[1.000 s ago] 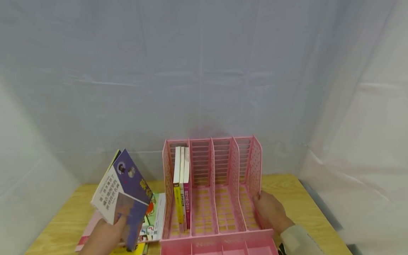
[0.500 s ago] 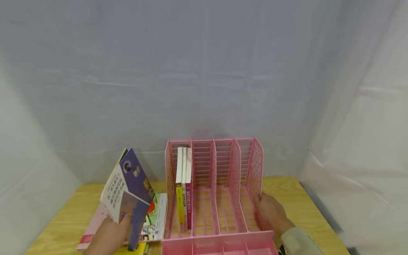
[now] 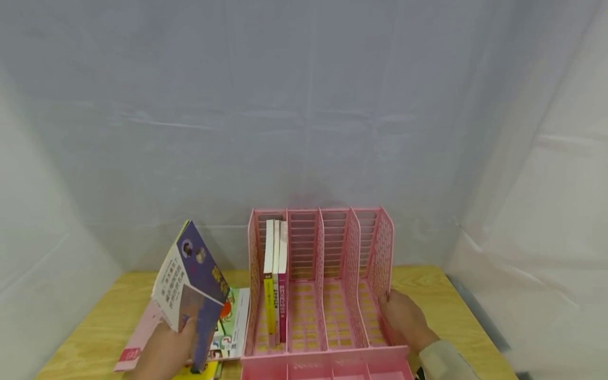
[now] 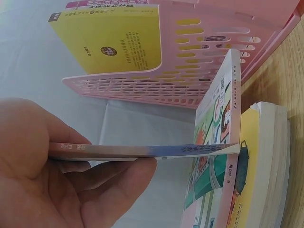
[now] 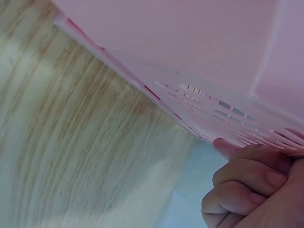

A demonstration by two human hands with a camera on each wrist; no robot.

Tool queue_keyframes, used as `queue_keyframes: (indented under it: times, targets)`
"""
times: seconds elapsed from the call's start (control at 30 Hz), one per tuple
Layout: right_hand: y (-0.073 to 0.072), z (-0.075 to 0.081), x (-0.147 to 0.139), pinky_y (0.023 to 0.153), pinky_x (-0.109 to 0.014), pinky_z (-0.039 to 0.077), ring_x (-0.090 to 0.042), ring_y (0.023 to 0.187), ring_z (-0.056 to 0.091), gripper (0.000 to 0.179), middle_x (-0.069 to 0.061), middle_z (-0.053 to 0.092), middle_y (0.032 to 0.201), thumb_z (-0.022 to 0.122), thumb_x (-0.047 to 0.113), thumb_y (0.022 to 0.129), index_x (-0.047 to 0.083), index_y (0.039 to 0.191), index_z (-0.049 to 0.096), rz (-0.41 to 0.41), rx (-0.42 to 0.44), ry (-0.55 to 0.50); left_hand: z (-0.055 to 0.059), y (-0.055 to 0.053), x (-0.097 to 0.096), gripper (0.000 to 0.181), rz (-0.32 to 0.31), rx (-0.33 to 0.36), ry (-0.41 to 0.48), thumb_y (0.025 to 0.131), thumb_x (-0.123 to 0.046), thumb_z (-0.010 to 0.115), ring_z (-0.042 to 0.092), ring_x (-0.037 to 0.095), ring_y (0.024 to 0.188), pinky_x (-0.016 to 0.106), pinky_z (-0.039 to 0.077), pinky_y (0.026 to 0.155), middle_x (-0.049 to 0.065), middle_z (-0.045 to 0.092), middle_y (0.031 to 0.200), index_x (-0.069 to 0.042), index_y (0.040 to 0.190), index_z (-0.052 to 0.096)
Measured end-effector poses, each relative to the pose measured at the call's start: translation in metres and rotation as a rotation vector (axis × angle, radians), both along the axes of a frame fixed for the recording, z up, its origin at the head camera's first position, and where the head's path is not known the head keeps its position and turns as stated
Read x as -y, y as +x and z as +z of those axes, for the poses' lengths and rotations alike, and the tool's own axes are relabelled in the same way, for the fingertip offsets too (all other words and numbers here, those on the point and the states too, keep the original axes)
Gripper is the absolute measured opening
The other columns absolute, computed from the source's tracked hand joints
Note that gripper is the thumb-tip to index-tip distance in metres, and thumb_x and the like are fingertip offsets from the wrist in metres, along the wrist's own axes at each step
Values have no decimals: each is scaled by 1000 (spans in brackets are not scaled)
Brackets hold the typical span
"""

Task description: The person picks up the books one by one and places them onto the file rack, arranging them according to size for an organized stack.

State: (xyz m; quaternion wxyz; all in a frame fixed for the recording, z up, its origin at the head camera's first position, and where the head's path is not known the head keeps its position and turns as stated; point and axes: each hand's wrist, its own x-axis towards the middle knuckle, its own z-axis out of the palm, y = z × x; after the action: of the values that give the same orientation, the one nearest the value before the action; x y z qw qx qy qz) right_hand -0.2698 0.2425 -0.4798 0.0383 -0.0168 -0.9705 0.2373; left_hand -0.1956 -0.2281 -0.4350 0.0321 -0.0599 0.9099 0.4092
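Observation:
My left hand (image 3: pixel 166 345) pinches a thin purple-and-white book (image 3: pixel 201 261) between thumb and fingers, to the left of a pink file rack (image 3: pixel 328 360). In the left wrist view the book's narrow spine (image 4: pixel 185 149) faces the camera, and its far end overlaps the books lying behind. The rack has upright dividers; its leftmost compartment holds a yellow-spined book (image 3: pixel 269 306) and a magenta-spined book (image 3: pixel 283 306), with a pale one between. At the rack's right side panel, my right hand (image 3: pixel 406 321) grips the edge with curled fingers (image 5: pixel 237 197); its thumb is hidden in the right wrist view.
Left of the rack, a picture book with a green-and-white cover (image 3: pixel 239 322) and a pink book (image 3: pixel 138 338) lie on the wooden table (image 3: pixel 85 327), above a thick yellow book (image 4: pixel 251 137). A pale plastic sheet (image 3: pixel 304 105) hangs behind.
My left hand and the purple-and-white book have shifted slightly right. The head view has moved a little. My right hand stays at the rack's side panel.

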Motion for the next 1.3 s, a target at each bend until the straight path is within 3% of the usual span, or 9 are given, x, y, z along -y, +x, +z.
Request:
queue_keyframes:
  times: [0.2, 0.33, 0.53, 0.8, 1.0, 1.13, 1.2, 1.23, 1.3]
  targets:
    - [3, 0, -2, 81, -60, 55, -37, 90, 70, 43, -18, 68, 92, 37, 30, 110, 1, 102, 67, -7, -10, 1, -1, -1, 1, 61, -4, -6, -44, 111, -36, 35, 71, 30, 91, 49, 59, 72, 26, 69, 115, 13, 147, 38]
    - [2, -1, -3, 80, -58, 55, -31, 83, 66, 43, -16, 67, 90, 37, 30, 110, 0, 107, 68, -10, 1, -3, -4, 0, 3, 61, 27, 5, -65, 111, -37, 34, 71, 32, 91, 53, 58, 75, 26, 70, 111, 15, 139, 46]
    - [5, -4, -3, 74, -51, 53, -24, 72, 55, 44, -9, 59, 78, 35, 30, 111, 0, 112, 67, -21, 41, -15, -7, 1, 4, 62, 71, 22, -124, 109, -36, 38, 68, 46, 99, 63, 54, 83, 38, 64, 120, 20, 136, 47]
    - [5, -2, -2, 75, -53, 55, -24, 72, 56, 39, -10, 60, 79, 38, 26, 109, 0, 108, 67, -7, -11, -1, -3, 3, 0, 56, 91, -20, -137, 103, -29, 48, 69, 34, 86, 56, 56, 75, 34, 68, 107, 20, 130, 51]
    - [2, -2, -1, 86, -59, 55, -35, 86, 68, 30, -17, 68, 90, 43, 19, 108, -1, 108, 66, 38, -96, -19, 4, -1, -9, 54, 76, -94, -103, 106, -27, 42, 69, 34, 82, 52, 56, 66, 33, 68, 103, 18, 134, 50]
    - [0, -3, 1, 92, -62, 53, -45, 103, 69, 32, -24, 71, 104, 43, 18, 109, -5, 117, 65, 67, -116, -25, 8, 5, -12, 49, 190, -86, -30, 103, -32, 48, 63, 29, 73, 47, 52, 62, 21, 67, 85, 14, 118, 56]
    - [0, -3, 2, 94, -62, 53, -47, 107, 68, 34, -26, 71, 109, 43, 19, 110, -5, 122, 64, 69, -120, -19, 14, 9, -16, 50, 243, -117, 16, 102, -34, 51, 62, 28, 73, 44, 52, 62, 19, 67, 85, 13, 122, 54]
    - [-1, -2, 2, 94, -62, 52, -47, 108, 68, 35, -27, 71, 110, 42, 19, 110, -5, 122, 64, 68, -121, -17, 17, 11, -19, 49, 271, -138, 38, 102, -33, 53, 61, 28, 72, 42, 51, 61, 15, 64, 76, 11, 124, 53]
    - [0, -1, 2, 95, -63, 52, -48, 111, 67, 36, -28, 71, 114, 41, 20, 110, -5, 124, 63, 68, -119, -16, 27, 16, -26, 52, 307, -205, 97, 103, -31, 54, 65, 34, 86, 47, 55, 72, 20, 67, 93, 8, 137, 47]
